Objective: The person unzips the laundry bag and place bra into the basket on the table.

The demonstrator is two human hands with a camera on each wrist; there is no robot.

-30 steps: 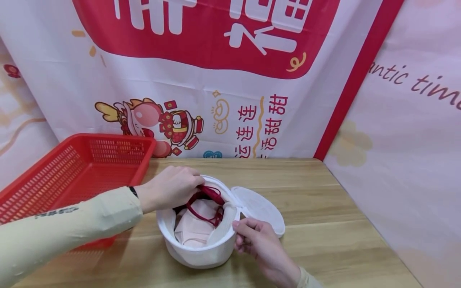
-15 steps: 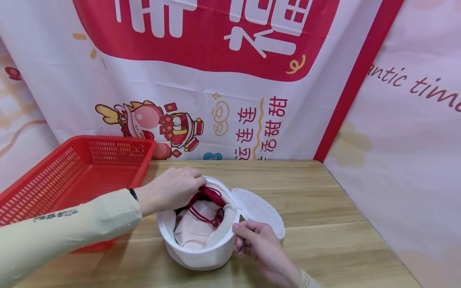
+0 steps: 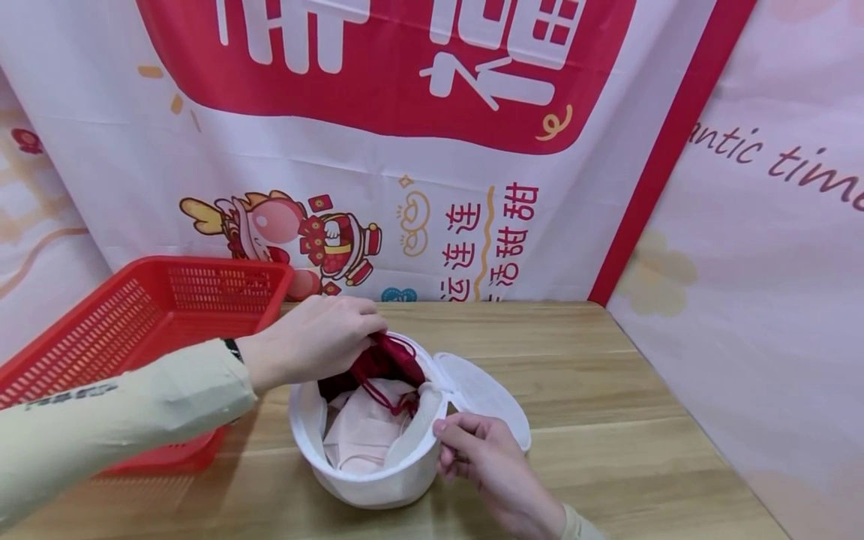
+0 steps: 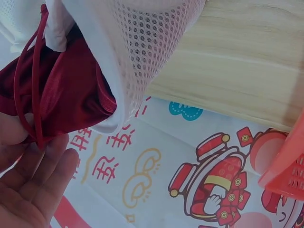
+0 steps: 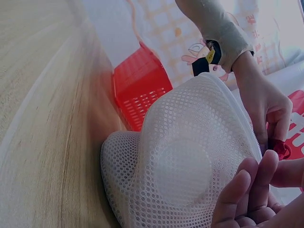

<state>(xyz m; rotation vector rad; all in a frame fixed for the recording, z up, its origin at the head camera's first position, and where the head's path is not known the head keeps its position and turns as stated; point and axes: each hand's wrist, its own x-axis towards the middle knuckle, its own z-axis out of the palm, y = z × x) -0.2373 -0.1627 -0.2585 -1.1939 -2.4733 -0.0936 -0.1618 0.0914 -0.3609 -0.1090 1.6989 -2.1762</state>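
Note:
A white mesh laundry bag stands on the table with its round lid folded open to the right. Inside lies pale pink fabric. My left hand pinches a dark red satin garment with thin straps at the bag's back rim, and part of the garment is still down in the bag. At the near right rim, my right hand pinches the bag's edge between thumb and fingers. The right wrist view shows the bag's mesh side close up.
A red plastic basket with slotted walls stands at the left, beneath my left forearm. Behind the wooden table hangs a printed red and white cloth; another pale cloth rises along the right edge.
My left hand has risen slightly and shifted left, drawing the red garment up so more of it shows. My right hand stays at the rim.

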